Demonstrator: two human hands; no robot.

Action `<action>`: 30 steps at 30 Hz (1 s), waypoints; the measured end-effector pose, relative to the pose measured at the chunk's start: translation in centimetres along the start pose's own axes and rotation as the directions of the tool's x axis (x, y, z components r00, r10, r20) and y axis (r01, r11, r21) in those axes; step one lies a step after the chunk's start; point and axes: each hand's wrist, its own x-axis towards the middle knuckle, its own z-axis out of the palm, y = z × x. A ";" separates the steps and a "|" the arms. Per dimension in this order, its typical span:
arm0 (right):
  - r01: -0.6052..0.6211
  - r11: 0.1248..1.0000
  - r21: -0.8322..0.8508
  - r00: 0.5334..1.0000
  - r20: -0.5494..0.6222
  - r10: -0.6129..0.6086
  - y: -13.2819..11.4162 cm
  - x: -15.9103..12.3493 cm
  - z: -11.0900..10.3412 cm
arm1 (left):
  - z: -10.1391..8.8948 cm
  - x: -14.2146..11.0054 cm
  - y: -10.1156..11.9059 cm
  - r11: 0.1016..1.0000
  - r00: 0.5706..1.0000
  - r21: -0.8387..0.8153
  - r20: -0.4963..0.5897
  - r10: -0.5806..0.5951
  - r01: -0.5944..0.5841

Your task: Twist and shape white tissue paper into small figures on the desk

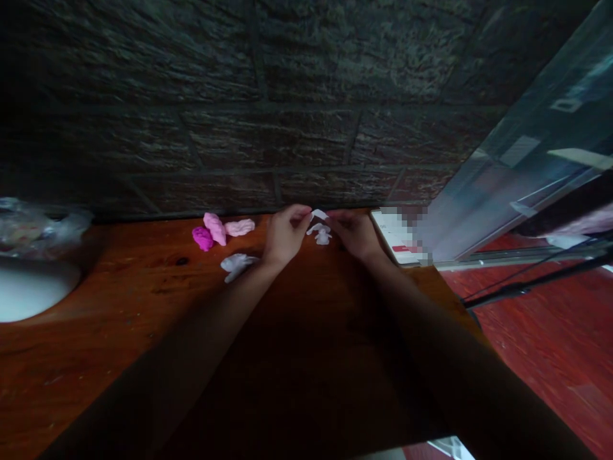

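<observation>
My left hand [286, 234] and my right hand [355, 232] meet near the far edge of a reddish wooden table [119, 332], just before a dark brick wall. Both pinch a small white soft piece [318, 214] held between their fingertips. Right under it a small white shaped figure [320, 234] lies on the table. Another white lump [235, 264] rests by my left wrist. To the left sit a magenta lump [202, 237], a pink lump [215, 228] and a pale pink lump [240, 227].
A white box or booklet [400, 239] lies at the table's right corner. A glass pane [527, 166] leans at the right above a red floor [550, 332]. A white rounded object [29, 287] and a clear plastic bag [33, 223] sit at the left.
</observation>
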 end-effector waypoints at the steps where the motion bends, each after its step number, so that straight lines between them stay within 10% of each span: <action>1: 0.010 1.000 -0.012 1.000 -0.006 -0.010 0.1 0.0 0.1 | 0.1 -0.1 -0.1 1.000 1.000 -0.005 0.002 0.020 -0.020; 30: 0.091 0.972 -0.219 0.995 -0.008 -0.095 -0.4 -0.9 -0.5 | -0.4 -1.2 -0.1 0.999 0.995 0.052 0.102 0.004 -0.009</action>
